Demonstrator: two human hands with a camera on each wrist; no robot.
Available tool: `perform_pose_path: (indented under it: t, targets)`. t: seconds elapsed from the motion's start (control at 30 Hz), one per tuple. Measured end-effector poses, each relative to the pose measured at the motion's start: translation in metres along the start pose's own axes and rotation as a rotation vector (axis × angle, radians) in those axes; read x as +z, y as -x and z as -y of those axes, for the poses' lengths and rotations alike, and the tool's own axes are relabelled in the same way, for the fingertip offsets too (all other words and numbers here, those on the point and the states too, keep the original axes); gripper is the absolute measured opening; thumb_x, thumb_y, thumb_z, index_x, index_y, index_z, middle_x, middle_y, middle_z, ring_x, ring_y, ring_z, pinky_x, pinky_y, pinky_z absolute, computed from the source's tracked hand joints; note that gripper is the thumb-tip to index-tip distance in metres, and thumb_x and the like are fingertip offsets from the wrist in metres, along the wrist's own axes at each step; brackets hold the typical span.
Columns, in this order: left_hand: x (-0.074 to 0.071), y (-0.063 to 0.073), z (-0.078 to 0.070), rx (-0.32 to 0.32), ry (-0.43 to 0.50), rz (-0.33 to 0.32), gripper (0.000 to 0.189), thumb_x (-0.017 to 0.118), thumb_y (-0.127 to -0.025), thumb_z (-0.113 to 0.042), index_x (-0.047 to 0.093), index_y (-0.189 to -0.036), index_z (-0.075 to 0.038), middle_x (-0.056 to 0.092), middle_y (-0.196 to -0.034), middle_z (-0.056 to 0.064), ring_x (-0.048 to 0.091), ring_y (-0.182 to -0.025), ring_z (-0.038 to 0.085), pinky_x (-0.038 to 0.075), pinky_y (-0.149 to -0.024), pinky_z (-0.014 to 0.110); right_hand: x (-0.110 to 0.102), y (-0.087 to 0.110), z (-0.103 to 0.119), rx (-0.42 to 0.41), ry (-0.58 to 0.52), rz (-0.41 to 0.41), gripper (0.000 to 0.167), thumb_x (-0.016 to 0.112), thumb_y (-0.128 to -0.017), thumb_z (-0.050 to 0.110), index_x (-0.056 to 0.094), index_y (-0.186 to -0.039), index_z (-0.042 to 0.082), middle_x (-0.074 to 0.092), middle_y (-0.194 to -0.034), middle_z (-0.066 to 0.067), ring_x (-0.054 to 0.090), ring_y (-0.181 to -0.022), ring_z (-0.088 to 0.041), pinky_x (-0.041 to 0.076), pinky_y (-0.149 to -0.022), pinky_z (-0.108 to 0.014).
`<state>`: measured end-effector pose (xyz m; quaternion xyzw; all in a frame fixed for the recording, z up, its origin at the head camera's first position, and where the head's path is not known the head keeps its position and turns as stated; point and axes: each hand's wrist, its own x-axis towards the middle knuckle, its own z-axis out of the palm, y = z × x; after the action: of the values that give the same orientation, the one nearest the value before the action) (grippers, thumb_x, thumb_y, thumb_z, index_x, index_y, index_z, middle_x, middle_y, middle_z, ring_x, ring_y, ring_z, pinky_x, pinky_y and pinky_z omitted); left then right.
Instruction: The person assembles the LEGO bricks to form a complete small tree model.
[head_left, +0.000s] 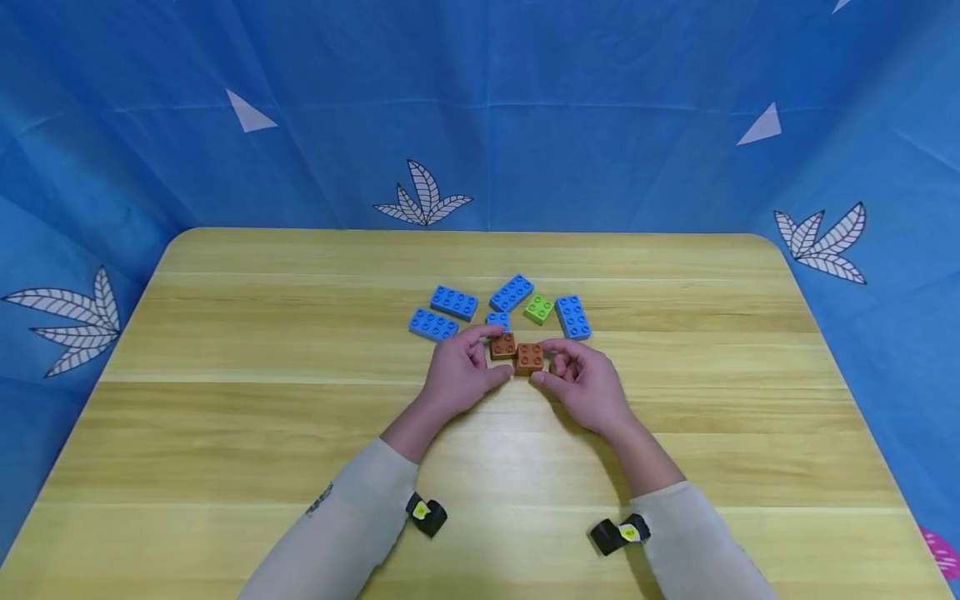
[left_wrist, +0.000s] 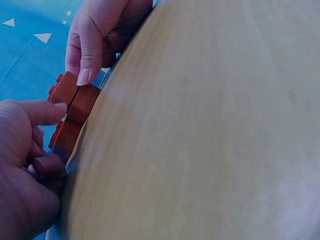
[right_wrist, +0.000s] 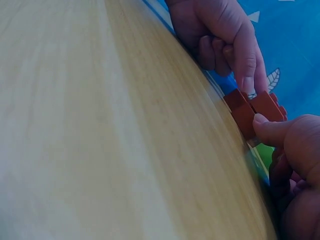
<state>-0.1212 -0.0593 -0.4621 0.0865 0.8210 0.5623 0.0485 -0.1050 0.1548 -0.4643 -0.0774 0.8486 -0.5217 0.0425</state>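
My right hand (head_left: 581,383) pinches a square brown building brick (head_left: 529,357) between thumb and index finger. In the right wrist view this upper brick (right_wrist: 267,105) sits over a lower brown brick (right_wrist: 243,121). Directly left, another brown brick (head_left: 502,346) rests against that stack. My left hand (head_left: 461,371) grips this left brick, its index finger along the far edge and its thumb at the near side by the stack. The left wrist view shows the left thumb (left_wrist: 47,112) right at the upper brick's side. A small blue brick (head_left: 498,320) lies just behind, partly covered.
Several long blue bricks lie in an arc behind the hands, one at the right (head_left: 573,317) and one at the back (head_left: 512,293). A small green brick (head_left: 538,309) sits between them. The wooden table (head_left: 262,417) ends at a blue patterned cloth (head_left: 585,158).
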Motion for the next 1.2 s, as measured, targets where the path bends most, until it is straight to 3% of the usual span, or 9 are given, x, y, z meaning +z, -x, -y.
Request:
perform_pose_path:
  t: [0.1, 0.3, 0.57, 1.2]
  targets:
    - [0.001, 0.000, 0.000, 0.010, 0.022, 0.031, 0.046, 0.085, -0.081, -0.012, 0.070, -0.124, -0.010, 0.048, -0.055, 0.001, 0.043, -0.051, 0.015, 0.042, -0.062, 0.031, -0.001, 0.000, -0.002, -0.007, -0.045, 0.001, 0.036, 0.081, -0.086, 0.008, 0.069, -0.120, 0.008, 0.052, -0.079, -0.006, 0.045, -0.065, -0.018, 0.036, -0.056, -0.024]
    - [0.004, -0.002, 0.000, 0.056, 0.014, 0.076, 0.039, 0.082, -0.087, -0.021, 0.071, -0.122, -0.010, 0.045, -0.055, 0.001, 0.041, -0.051, 0.016, 0.033, -0.054, 0.029, -0.002, 0.000, -0.004, -0.017, -0.143, -0.009, 0.040, 0.078, -0.086, 0.001, 0.068, -0.125, 0.006, 0.050, -0.080, -0.010, 0.042, -0.064, -0.015, 0.033, -0.054, -0.021]
    - [0.003, -0.002, -0.003, 0.057, -0.039, 0.080, 0.033, 0.080, -0.088, -0.022, 0.073, -0.119, -0.013, 0.043, -0.054, 0.000, 0.040, -0.051, 0.016, 0.031, -0.052, 0.028, -0.006, 0.007, 0.030, -0.058, -0.112, -0.008, 0.033, 0.073, -0.088, -0.005, 0.067, -0.121, -0.005, 0.049, -0.077, -0.011, 0.042, -0.064, -0.015, 0.033, -0.054, -0.021]
    - [0.004, -0.003, -0.005, 0.051, -0.071, 0.102, 0.031, 0.080, -0.088, -0.021, 0.073, -0.118, -0.014, 0.044, -0.055, -0.001, 0.040, -0.049, 0.013, 0.032, -0.050, 0.027, -0.006, 0.010, 0.039, -0.073, -0.047, -0.022, 0.031, 0.073, -0.088, -0.004, 0.067, -0.118, -0.005, 0.048, -0.075, -0.012, 0.042, -0.064, -0.020, 0.033, -0.056, -0.023]
